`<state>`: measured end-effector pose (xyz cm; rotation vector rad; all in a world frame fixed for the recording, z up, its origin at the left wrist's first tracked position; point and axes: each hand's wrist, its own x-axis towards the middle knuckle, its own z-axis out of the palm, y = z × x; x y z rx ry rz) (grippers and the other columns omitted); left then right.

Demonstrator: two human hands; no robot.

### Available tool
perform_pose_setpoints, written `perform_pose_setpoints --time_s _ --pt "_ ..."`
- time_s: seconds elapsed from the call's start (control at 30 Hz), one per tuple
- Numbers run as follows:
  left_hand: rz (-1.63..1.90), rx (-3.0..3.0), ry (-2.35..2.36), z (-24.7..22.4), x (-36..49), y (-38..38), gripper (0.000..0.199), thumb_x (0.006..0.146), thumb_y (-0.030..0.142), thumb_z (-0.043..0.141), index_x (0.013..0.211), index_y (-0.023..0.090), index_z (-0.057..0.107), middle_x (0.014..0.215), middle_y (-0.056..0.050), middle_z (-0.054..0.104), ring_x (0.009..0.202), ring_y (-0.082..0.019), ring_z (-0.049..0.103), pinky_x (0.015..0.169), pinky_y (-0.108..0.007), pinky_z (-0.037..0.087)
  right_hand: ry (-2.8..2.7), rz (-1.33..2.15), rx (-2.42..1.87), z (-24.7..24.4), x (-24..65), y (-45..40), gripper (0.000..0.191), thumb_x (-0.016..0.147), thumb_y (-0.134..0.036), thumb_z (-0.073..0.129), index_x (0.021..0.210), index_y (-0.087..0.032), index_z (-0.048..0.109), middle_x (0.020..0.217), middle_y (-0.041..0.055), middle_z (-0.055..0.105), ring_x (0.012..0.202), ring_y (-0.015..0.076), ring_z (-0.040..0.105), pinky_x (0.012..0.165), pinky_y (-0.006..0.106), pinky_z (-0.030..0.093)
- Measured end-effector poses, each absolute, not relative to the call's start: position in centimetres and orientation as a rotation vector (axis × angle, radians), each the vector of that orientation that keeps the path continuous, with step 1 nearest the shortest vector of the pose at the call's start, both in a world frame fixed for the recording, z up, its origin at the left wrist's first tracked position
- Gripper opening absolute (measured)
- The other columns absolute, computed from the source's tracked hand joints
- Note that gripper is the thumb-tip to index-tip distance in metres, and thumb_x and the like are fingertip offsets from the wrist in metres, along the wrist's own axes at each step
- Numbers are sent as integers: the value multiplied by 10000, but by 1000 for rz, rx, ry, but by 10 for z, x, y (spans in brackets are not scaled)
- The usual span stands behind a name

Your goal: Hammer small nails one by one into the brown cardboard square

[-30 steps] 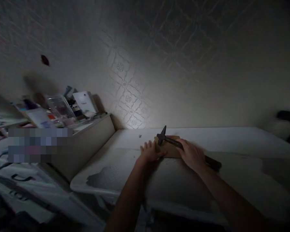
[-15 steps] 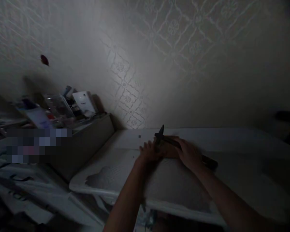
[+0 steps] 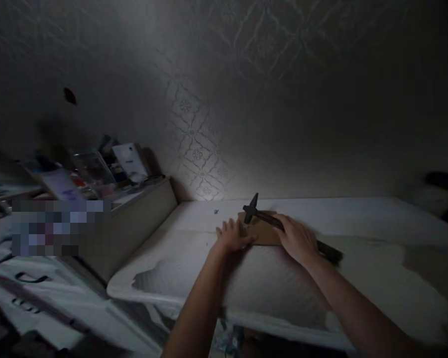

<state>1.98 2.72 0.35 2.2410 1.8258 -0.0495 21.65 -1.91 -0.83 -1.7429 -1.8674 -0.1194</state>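
dim room, patterned wall behind a white table (image 3: 358,219). a small brown board (image 3: 263,232) lies flat near the table's middle, toward the wall. the left hand (image 3: 232,235) is pressed on its left end, fingers spread apart. the right hand (image 3: 297,239) is clamped on a dark hammer (image 3: 261,216), head raised just above the board. a strike could likely land on the left fingers, which are close to the head. open tabletop is seen to the right; a cluttered shelf (image 3: 134,199) crowds the left.
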Motion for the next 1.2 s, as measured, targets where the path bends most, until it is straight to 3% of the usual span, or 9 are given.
perform_pose_setpoints --time_s 0.3,0.57,1.2 --pt "-62 2230 1833 3 20 27 1052 666 844 260 1464 186 67 1532 -139 33 1390 -357 5 1087 -557 45 -1794 -204 -1865 -4 229 -18 277 879 -223 466 1147 -223 536 1083 68 578 858 198 595 652 295 410" --pt "-31 2238 1823 3 18 27 1065 661 846 287 1465 172 101 1529 -157 52 1388 -366 28 1083 -568 58 -1832 -267 -1965 -10 238 -10 227 872 -203 463 1048 -160 598 978 95 621 934 237 551 769 330 401" --pt "-13 2242 1816 3 19 27 1030 695 809 325 1464 163 96 1526 -169 47 1386 -374 32 1077 -580 60 -1926 -137 -2080 -12 243 -7 261 878 -263 449 1034 -164 633 1022 115 600 941 237 580 757 325 414"
